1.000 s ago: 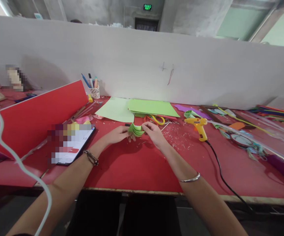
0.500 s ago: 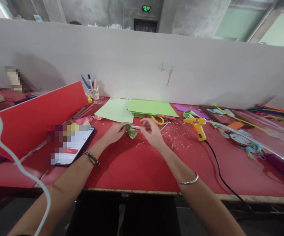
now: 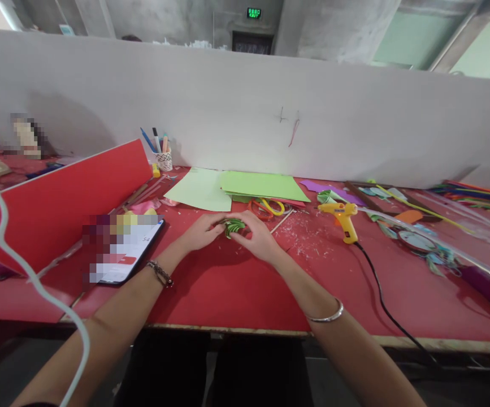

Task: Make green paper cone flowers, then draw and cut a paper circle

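Note:
A small roll of green paper strips [image 3: 233, 227] sits between my two hands just above the red table [image 3: 236, 288]. My left hand [image 3: 204, 230] pinches it from the left with fingers closed on it. From the right, my right hand [image 3: 256, 236] presses its fingers against the roll as well. Most of the roll is hidden by the fingers.
A phone [image 3: 126, 249] lies at the left by a red board [image 3: 58, 198]. Green paper sheets [image 3: 245, 185], scissors [image 3: 268, 206] and a pen cup [image 3: 163, 158] lie behind the hands. A yellow glue gun [image 3: 342, 217] with a black cord stands at the right, amid paper scraps.
The loose green strips have been wound into a tight small roll. My right hand lifted off briefly, then came back and closed on the roll.

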The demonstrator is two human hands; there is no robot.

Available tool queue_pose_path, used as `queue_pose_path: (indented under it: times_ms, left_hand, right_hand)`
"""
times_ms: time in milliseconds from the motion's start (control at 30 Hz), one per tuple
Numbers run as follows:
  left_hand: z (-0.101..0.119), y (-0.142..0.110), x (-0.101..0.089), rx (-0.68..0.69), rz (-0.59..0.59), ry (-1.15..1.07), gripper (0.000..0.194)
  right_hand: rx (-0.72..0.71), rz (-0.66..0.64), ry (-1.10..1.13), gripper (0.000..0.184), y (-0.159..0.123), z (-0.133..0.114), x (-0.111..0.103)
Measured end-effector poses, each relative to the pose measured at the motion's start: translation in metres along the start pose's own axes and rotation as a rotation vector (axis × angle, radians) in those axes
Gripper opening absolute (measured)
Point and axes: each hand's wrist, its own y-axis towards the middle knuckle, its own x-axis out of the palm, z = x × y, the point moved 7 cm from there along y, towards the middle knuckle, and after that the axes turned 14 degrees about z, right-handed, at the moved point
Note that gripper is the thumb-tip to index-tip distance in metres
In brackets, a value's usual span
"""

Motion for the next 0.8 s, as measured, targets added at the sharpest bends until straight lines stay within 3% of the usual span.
queue_pose_path:
  times_ms: [167, 467, 800]
  left_hand:
    - [-0.0010, 0.0021, -0.0019, -0.034, 0.066, -0.037, 0.033]
    - [-0.0012, 0.0019, 0.0029, -0.038, 0.030, -0.068, 0.032]
    - [-0.0044, -0.0003, 0.0037, -0.177, 0.053, -0.201, 0.024]
  right_hand:
    - [0.020, 0.030, 0.019, 0.027, -0.0003, 0.0012, -0.0010]
    - [0.081, 0.104, 0.106, 0.025, 0.0007, 0.0030, -0.0052]
    - [0.088, 0.181, 0.123, 0.026, 0.0023, 0.0091, -0.0082]
